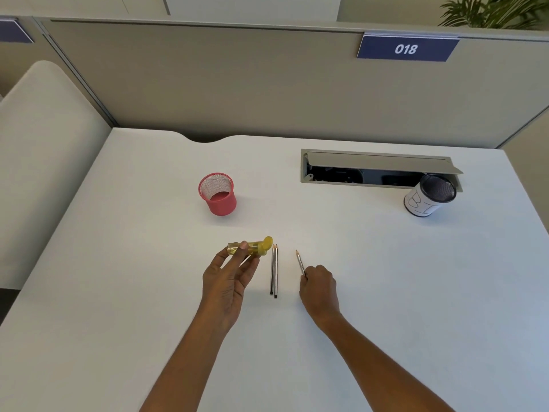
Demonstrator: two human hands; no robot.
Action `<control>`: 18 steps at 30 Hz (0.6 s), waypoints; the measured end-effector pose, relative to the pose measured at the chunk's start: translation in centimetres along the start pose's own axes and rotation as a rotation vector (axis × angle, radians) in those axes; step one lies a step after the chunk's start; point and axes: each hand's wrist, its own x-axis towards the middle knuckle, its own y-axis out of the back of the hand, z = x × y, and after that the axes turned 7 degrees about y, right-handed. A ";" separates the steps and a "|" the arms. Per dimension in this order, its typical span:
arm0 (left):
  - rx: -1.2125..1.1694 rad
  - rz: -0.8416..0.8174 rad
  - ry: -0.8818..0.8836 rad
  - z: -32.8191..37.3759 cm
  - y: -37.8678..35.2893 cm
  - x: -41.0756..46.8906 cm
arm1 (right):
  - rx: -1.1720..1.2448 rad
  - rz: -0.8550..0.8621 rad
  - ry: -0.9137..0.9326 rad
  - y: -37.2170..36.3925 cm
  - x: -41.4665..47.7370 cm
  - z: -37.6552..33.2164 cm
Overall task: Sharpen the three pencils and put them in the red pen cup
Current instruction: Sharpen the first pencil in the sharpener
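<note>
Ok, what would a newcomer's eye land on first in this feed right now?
The red mesh pen cup, standing empty left of centre on the white desk. Then the yellow sharpener held in the left hand, and the right hand pinching one pencil beside two pencils lying between the hands.

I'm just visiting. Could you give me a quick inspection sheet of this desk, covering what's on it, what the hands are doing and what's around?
Surface: white desk.
Job's things: red pen cup upright, no pencils inside; two pencils lying side by side; yellow sharpener and third pencil in hand.
Clutter: paper-wrapped dark cup at far right.
Hands: left hand holds the sharpener; right hand pinches the third pencil.
Cables: nothing seen; open desk hatch is dark inside.
Surroundings: grey partition, sign 018, plant.
</note>
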 end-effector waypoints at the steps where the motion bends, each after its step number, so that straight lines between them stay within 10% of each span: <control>1: 0.001 -0.001 -0.002 0.0 -0.1 -0.1 | -0.015 -0.003 0.000 0.1 0.0 -0.1; 18: -0.005 -0.052 -0.009 0.8 -1.7 -1.6 | 0.312 0.215 0.260 14.1 -0.6 -1.8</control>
